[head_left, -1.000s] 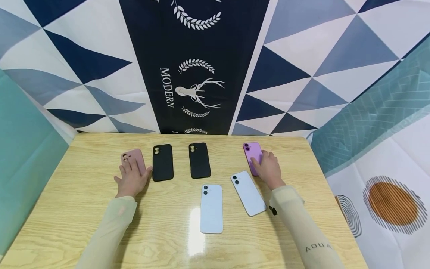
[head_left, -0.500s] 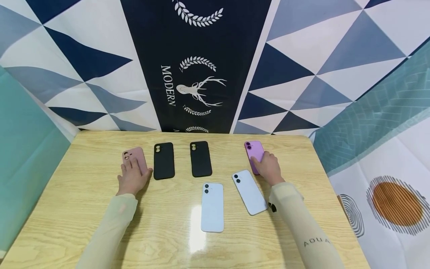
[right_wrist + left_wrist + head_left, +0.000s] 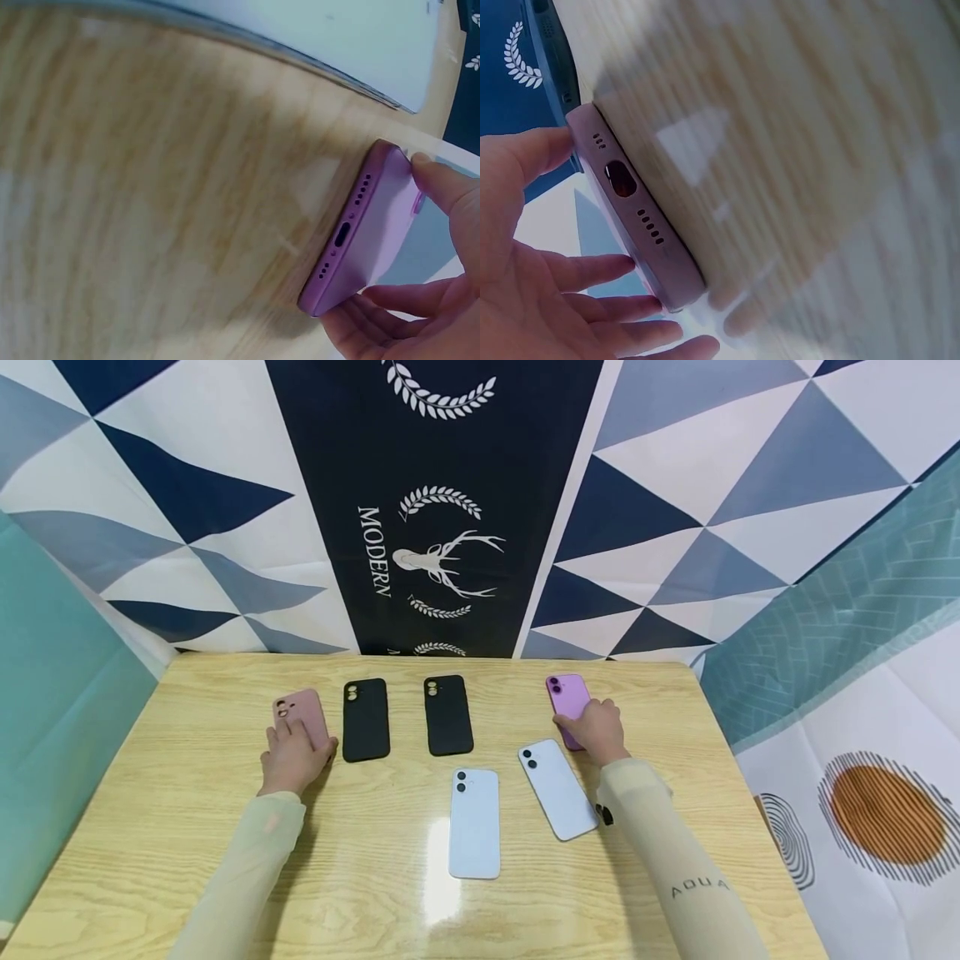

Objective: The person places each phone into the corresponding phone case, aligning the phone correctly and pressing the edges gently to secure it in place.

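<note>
At the left of the table, a pink phone case (image 3: 303,714) lies back up, its camera openings toward the far side. My left hand (image 3: 291,760) spans it, with the thumb at its right edge and the fingers across its back and left side. In the left wrist view, the thumb (image 3: 547,146) touches the edge of the pink case (image 3: 637,210). My right hand (image 3: 602,731) holds the purple phone (image 3: 567,697) by its sides. The right wrist view has its thumb (image 3: 435,176) and fingers at opposite edges of the purple phone (image 3: 364,232).
Two black phone cases (image 3: 366,720) (image 3: 448,714) lie between my hands. Nearer to me are a white phone (image 3: 475,822) and a tilted white phone (image 3: 557,789) close to my right wrist. A patterned cloth (image 3: 435,510) hangs behind the wooden table (image 3: 375,893).
My left fingers have drawn back and bent on the pink case. My right thumb has shifted to the purple phone's left edge. The cases and phones stay in place.
</note>
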A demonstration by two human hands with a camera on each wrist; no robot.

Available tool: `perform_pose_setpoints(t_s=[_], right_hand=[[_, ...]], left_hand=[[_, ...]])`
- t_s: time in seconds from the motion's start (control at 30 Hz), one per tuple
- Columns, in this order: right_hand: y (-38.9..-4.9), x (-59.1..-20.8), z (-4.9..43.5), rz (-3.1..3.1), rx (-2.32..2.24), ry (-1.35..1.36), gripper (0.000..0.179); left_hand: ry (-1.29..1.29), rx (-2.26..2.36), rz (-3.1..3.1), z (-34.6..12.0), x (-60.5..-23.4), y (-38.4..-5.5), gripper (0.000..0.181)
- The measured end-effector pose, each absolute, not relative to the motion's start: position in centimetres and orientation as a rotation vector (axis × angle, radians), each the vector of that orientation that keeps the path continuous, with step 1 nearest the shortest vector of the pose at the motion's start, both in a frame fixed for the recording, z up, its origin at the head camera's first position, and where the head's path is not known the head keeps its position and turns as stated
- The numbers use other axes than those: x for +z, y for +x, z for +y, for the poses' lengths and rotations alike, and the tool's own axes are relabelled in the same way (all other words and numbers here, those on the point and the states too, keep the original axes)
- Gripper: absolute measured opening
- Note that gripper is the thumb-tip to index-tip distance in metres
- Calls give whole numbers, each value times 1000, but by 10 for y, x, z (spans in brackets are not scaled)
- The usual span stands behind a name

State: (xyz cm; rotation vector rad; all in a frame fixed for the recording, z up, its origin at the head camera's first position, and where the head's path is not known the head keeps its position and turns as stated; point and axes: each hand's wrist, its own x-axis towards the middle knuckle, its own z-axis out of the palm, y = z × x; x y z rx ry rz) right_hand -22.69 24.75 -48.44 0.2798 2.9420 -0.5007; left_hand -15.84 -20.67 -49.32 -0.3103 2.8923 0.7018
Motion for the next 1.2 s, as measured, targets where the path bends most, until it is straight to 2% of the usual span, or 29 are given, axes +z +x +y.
perform_pose_setpoints(t_s=[0.23,0.43,0.6,0.7,0.97,1.13,1.2], right_hand=[[-233,-479,248,2877,-509,358,72],[-239,-479,250,2832,-545,475,83],[-241,-483,249,2808,-706,560,95],[-241,-484,249,2761,-817,551,96],[-238,-484,250,2724,-873,524,97],[-237,-483,250,2685,-875,537,98],[-237,-483,251,2674,-885,542,98]], left_hand=[[-338,656,2905,-207,-490,-158,77],[-410,704,2919,-206,-489,-161,72],[-573,795,2866,-205,-485,-165,84],[-635,790,2809,-206,-482,-166,94],[-595,757,2803,-214,-477,-168,111],[-666,921,2700,-217,-476,-166,105],[-662,975,2655,-219,-474,-165,97]])
